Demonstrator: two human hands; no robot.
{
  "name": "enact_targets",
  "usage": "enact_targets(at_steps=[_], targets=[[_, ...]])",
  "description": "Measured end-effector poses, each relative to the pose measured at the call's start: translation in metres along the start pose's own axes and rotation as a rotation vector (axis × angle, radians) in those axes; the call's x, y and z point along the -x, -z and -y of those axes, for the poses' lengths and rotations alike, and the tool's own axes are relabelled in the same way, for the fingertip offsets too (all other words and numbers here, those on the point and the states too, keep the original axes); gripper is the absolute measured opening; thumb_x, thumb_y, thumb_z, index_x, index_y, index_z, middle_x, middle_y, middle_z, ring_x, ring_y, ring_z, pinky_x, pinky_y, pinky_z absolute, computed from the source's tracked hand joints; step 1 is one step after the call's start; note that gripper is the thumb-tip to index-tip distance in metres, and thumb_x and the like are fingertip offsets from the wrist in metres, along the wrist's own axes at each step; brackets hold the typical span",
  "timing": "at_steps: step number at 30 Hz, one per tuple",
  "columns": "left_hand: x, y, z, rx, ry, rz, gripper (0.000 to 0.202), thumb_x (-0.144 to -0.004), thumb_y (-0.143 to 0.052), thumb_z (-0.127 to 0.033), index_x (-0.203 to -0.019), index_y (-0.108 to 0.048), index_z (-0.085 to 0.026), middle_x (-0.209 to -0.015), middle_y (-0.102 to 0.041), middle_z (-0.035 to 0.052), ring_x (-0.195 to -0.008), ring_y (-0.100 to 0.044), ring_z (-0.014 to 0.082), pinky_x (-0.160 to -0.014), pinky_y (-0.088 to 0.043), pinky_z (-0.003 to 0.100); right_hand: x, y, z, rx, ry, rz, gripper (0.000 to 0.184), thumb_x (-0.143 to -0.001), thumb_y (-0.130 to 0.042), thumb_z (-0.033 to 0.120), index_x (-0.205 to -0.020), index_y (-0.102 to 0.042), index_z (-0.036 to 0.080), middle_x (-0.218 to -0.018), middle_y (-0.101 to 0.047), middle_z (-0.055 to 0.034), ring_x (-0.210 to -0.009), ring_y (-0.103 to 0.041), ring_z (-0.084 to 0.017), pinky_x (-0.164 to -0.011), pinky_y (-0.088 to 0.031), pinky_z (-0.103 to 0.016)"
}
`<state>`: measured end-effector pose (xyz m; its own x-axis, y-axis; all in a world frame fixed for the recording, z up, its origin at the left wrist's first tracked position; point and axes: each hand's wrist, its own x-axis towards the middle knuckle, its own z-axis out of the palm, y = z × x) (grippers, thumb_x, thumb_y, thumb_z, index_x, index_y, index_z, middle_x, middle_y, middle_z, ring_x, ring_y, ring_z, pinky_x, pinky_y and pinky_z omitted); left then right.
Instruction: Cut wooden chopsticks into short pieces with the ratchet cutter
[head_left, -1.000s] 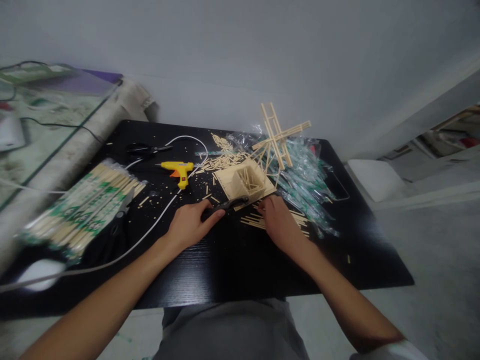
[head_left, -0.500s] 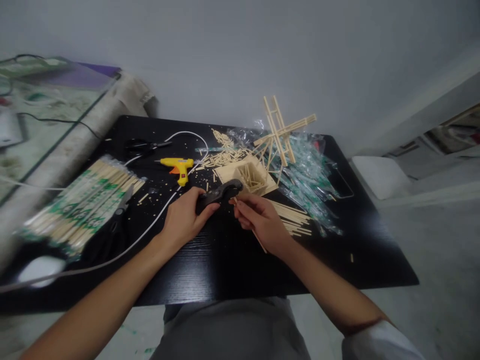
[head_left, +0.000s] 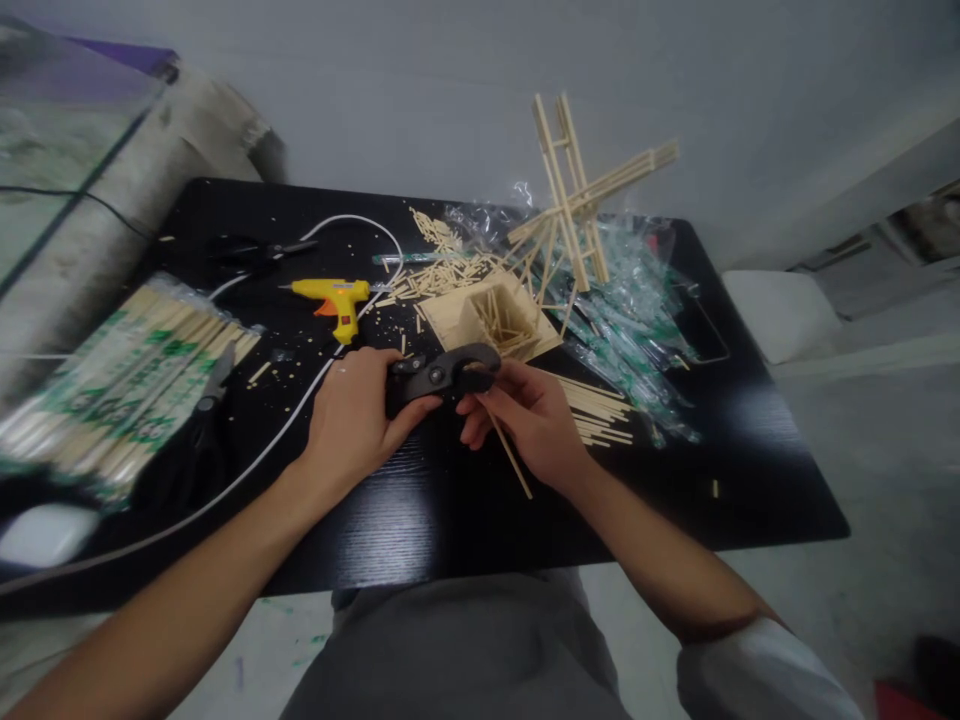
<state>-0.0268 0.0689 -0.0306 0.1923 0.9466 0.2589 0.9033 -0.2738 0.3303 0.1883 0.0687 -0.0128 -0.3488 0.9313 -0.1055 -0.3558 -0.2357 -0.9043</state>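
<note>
My left hand (head_left: pixel 352 415) is wrapped round the handles of black cutting pliers (head_left: pixel 442 372), held just above the black table (head_left: pixel 450 520). My right hand (head_left: pixel 529 420) pinches a thin wooden stick (head_left: pixel 510 455), whose upper end sits in the pliers' jaws. Just behind the hands stands a small square box of sticks (head_left: pixel 495 320). Behind that rises a crossed stick frame (head_left: pixel 574 195). Loose sticks (head_left: pixel 596 410) lie right of my right hand.
A yellow glue gun (head_left: pixel 334 298) with a white cable (head_left: pixel 300 410) lies at centre left. Bundled wrapped chopsticks (head_left: pixel 120 385) fill the left side, with dark pliers (head_left: pixel 210 395) beside them. Scissors (head_left: pixel 255 250) lie at the back. Empty clear wrappers (head_left: pixel 637 330) pile at the right.
Both hands rose from the table: the left lifted the pliers, the right picked up a stick and brought its end into the jaws. The view has moved closer.
</note>
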Motion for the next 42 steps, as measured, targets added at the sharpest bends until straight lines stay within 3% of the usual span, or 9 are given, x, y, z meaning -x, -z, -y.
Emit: enact_targets(at_steps=[12, 28, 38, 42], targets=[[0.0027, 0.0009, -0.0015, -0.019, 0.009, 0.045, 0.049, -0.095, -0.049, -0.061, -0.113, -0.062, -0.017, -0.1, -0.069, 0.0125, -0.093, -0.066, 0.0315, -0.078, -0.05, 0.041, 0.0018, 0.0019, 0.003, 0.035, -0.019, -0.007, 0.024, -0.088, -0.079, 0.037, -0.087, -0.067, 0.017, -0.077, -0.076, -0.0007, -0.052, -0.071, -0.012, -0.046, -0.059, -0.02], [0.0022, 0.0025, -0.0014, -0.027, -0.03, 0.058, 0.05, -0.099, -0.04, -0.062, -0.111, -0.06, -0.018, -0.101, -0.07, 0.0126, -0.095, -0.067, 0.0313, -0.08, -0.05, 0.041, 0.0009, 0.0005, 0.0038, 0.1, 0.034, -0.019, 0.024, -0.089, -0.078, 0.039, -0.086, -0.068, 0.017, -0.076, -0.074, -0.0015, -0.046, -0.065, -0.01, -0.037, -0.052, -0.019], [0.0053, 0.0025, -0.0004, -0.041, -0.006, 0.085, 0.049, -0.1, -0.04, -0.063, -0.102, -0.063, -0.019, -0.088, -0.07, 0.009, -0.079, -0.067, 0.0277, -0.066, -0.046, 0.036, 0.0001, 0.0026, 0.0018, 0.11, 0.032, -0.002, 0.027, -0.09, -0.077, 0.041, -0.085, -0.068, 0.016, -0.076, -0.073, -0.0014, -0.047, -0.064, -0.01, -0.038, -0.052, -0.019], [0.004, 0.0018, -0.0002, -0.024, -0.007, 0.06, 0.05, -0.098, -0.041, -0.063, -0.108, -0.063, -0.019, -0.096, -0.072, 0.0109, -0.088, -0.069, 0.03, -0.073, -0.05, 0.038, -0.0002, 0.0032, 0.0014, 0.104, 0.032, 0.007, 0.028, -0.09, -0.077, 0.042, -0.085, -0.068, 0.017, -0.076, -0.073, -0.0016, -0.046, -0.064, -0.01, -0.038, -0.053, -0.019]])
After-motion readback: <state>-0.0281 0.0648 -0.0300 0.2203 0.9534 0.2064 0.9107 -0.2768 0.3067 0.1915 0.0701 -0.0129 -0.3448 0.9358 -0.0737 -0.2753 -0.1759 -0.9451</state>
